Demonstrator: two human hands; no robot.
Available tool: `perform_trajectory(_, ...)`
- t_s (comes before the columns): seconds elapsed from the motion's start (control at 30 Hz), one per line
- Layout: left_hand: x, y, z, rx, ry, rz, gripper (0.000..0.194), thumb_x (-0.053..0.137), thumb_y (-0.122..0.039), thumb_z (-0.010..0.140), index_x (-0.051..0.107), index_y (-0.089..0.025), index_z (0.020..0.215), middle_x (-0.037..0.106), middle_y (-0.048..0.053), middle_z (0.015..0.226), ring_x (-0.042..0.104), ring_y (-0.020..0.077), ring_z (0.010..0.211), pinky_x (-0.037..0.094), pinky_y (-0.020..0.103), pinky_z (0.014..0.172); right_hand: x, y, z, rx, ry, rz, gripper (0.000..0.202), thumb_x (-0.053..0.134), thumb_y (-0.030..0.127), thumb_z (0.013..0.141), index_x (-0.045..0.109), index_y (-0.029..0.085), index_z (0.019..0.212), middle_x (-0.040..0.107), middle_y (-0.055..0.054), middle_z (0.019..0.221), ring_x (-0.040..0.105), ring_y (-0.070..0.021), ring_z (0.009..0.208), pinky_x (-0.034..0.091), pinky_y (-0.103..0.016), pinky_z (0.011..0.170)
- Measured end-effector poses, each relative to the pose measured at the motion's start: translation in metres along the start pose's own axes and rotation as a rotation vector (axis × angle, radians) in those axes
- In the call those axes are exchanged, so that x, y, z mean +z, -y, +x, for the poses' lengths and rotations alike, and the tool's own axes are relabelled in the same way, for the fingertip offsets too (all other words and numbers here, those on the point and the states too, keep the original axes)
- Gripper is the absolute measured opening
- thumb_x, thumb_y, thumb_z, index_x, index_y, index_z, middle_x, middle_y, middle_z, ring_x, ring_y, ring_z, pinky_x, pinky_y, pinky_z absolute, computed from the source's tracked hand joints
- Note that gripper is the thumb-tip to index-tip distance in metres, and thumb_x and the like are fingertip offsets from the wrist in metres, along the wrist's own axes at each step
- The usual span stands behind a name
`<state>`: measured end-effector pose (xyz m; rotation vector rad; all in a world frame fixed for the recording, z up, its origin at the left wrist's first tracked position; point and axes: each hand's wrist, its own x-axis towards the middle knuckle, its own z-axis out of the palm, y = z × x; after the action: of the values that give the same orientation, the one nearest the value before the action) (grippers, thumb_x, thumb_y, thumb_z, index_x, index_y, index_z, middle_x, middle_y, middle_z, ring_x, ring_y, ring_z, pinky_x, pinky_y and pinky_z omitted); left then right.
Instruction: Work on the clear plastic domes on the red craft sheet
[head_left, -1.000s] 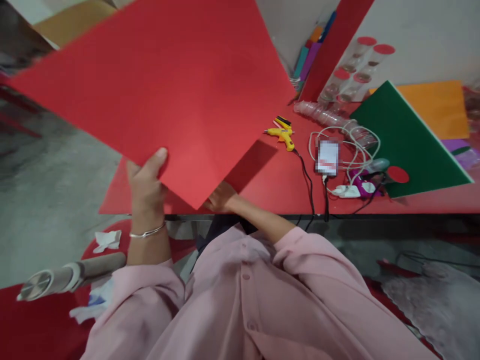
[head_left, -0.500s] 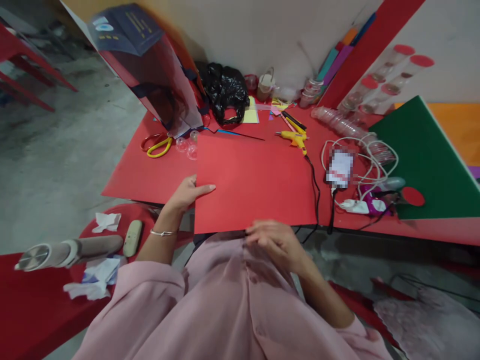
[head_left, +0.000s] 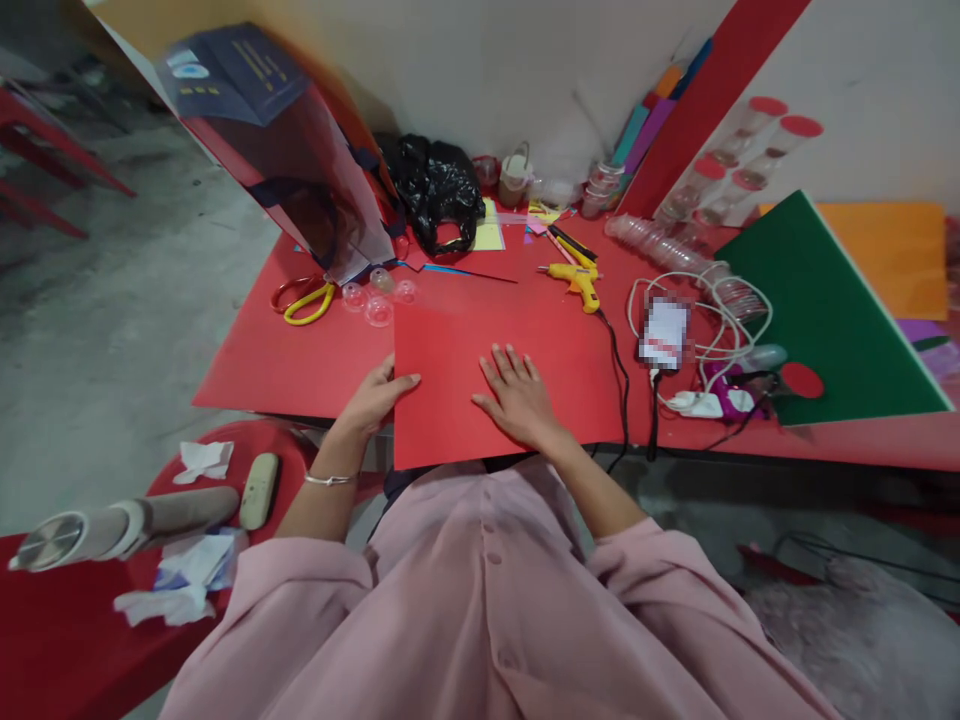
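Note:
A red sheet of card (head_left: 442, 400) lies at the front of the red table, its near edge jutting over the table's edge toward my body. My left hand (head_left: 379, 395) grips its left edge, thumb on top and the other fingers mostly hidden beneath. Flat on the middle of the sheet rests my right hand (head_left: 517, 395), fingers stretched out and slightly spread. Beyond the sheet lie a yellow glue gun (head_left: 576, 284) and several small clear plastic cups (head_left: 379, 310). Scissors (head_left: 309, 300) with red and yellow handles are to the left.
A tall gift bag (head_left: 300, 180) and a black plastic bag (head_left: 435, 190) stand at the back. At right are a phone (head_left: 665, 332) with coiled cables and a green board (head_left: 817, 320). A red stool (head_left: 277, 450) at lower left bears a flask (head_left: 127, 525), a remote and tissues.
My right hand has moved from the sheet's near edge onto its middle and flattened out. The sheet has shifted slightly toward me. My left hand keeps its hold, and the view has shifted slightly.

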<state>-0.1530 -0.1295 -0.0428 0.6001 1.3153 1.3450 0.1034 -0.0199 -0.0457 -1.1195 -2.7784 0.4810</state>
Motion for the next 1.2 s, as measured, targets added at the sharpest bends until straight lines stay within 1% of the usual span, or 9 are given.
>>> perform_trajectory(0.2, 0.001, 0.002, 0.003, -0.021, -0.009, 0.0, 0.065, 0.098, -0.048, 0.067, 0.074, -0.018, 0.12, 0.083, 0.01, 0.108, 0.078, 0.0269, 0.093, 0.063, 0.039, 0.087, 0.01, 0.016, 0.014, -0.111, -0.065, 0.008, 0.071, 0.044, 0.064, 0.11, 0.042, 0.027, 0.171, 0.021, -0.007, 0.184, 0.009, -0.0326, 0.173, 0.011, -0.062, 0.14)
perform_trajectory(0.3, 0.001, 0.007, 0.005, -0.032, -0.042, 0.002, 0.061, 0.097, -0.056, 0.067, 0.078, -0.018, 0.111, 0.083, 0.009, 0.097, 0.076, 0.0255, 0.086, 0.061, 0.038, 0.083, 0.019, 0.006, 0.015, -0.213, 0.017, 0.178, 0.063, 0.043, 0.062, 0.111, 0.061, 0.024, 0.159, 0.049, -0.01, 0.172, 0.044, -0.0308, 0.162, 0.035, -0.054, 0.135)
perform_trajectory(0.43, -0.003, 0.016, 0.009, 0.053, -0.156, 0.201, 0.046, 0.087, -0.062, 0.075, 0.077, -0.019, 0.088, 0.071, 0.002, 0.074, 0.065, 0.019, 0.068, 0.052, 0.031, 0.066, 0.009, -0.035, 0.011, 0.114, -0.315, 0.342, 0.066, 0.029, 0.063, 0.114, 0.079, 0.024, 0.135, 0.082, -0.012, 0.127, 0.081, -0.0255, 0.109, 0.064, -0.043, 0.1)
perform_trajectory(0.6, -0.003, 0.02, 0.018, 0.281, -0.326, 0.702, 0.051, 0.069, -0.048, 0.089, 0.044, -0.021, 0.053, 0.045, -0.003, 0.059, 0.042, 0.0112, 0.057, 0.028, 0.028, 0.056, -0.002, -0.054, 0.016, 0.345, -0.332, -0.045, 0.073, 0.035, 0.061, 0.113, 0.064, 0.008, 0.153, 0.051, -0.027, 0.167, 0.038, -0.0434, 0.163, 0.03, -0.07, 0.13)
perform_trajectory(0.7, -0.001, 0.019, 0.022, 0.29, -0.313, 0.746, 0.046, 0.063, -0.044, 0.09, 0.044, -0.021, 0.055, 0.042, -0.003, 0.059, 0.039, 0.011, 0.057, 0.027, 0.028, 0.056, 0.008, -0.02, 0.008, 0.04, -0.042, 0.047, 0.075, 0.053, 0.065, 0.106, 0.056, 0.014, 0.162, 0.033, -0.021, 0.178, 0.022, -0.0413, 0.17, 0.019, -0.068, 0.135)
perform_trajectory(0.8, -0.004, 0.019, 0.017, 0.333, -0.255, 0.629, 0.041, 0.064, -0.049, 0.09, 0.054, -0.02, 0.064, 0.049, -0.003, 0.063, 0.044, 0.0118, 0.063, 0.033, 0.025, 0.058, 0.015, 0.008, -0.012, -0.359, 0.132, 0.429, 0.05, 0.059, 0.062, 0.105, 0.077, 0.029, 0.139, 0.073, -0.011, 0.148, 0.067, -0.0301, 0.142, 0.045, -0.055, 0.127)
perform_trajectory(0.97, -0.01, 0.018, 0.002, 0.303, -0.119, 0.234, 0.049, 0.075, -0.066, 0.086, 0.074, -0.017, 0.09, 0.07, 0.002, 0.082, 0.065, 0.0161, 0.077, 0.054, 0.028, 0.072, 0.009, -0.021, -0.053, -0.031, -0.425, 0.66, 0.041, 0.062, 0.052, 0.106, 0.085, 0.025, 0.085, 0.08, -0.004, 0.071, 0.082, -0.0232, 0.078, 0.067, -0.042, 0.089)
perform_trajectory(1.07, -0.012, 0.01, 0.004, 0.412, -0.182, 0.084, 0.054, 0.079, -0.071, 0.083, 0.076, -0.018, 0.092, 0.073, 0.002, 0.081, 0.069, 0.0165, 0.076, 0.059, 0.03, 0.075, 0.005, -0.055, -0.072, 0.141, -0.638, 0.465, 0.049, 0.049, 0.051, 0.112, 0.084, 0.017, 0.107, 0.085, -0.014, 0.102, 0.081, -0.0305, 0.107, 0.06, -0.053, 0.107)
perform_trajectory(1.2, -0.013, -0.015, 0.023, 0.758, -0.285, 0.072, 0.049, 0.073, -0.069, 0.093, 0.08, -0.022, 0.103, 0.078, 0.002, 0.094, 0.076, 0.0205, 0.094, 0.062, 0.036, 0.088, 0.011, -0.083, -0.074, 0.236, -0.469, -0.043, 0.094, 0.04, 0.067, 0.107, 0.042, -0.008, 0.163, 0.044, -0.038, 0.166, 0.041, -0.0477, 0.16, 0.037, -0.07, 0.126)
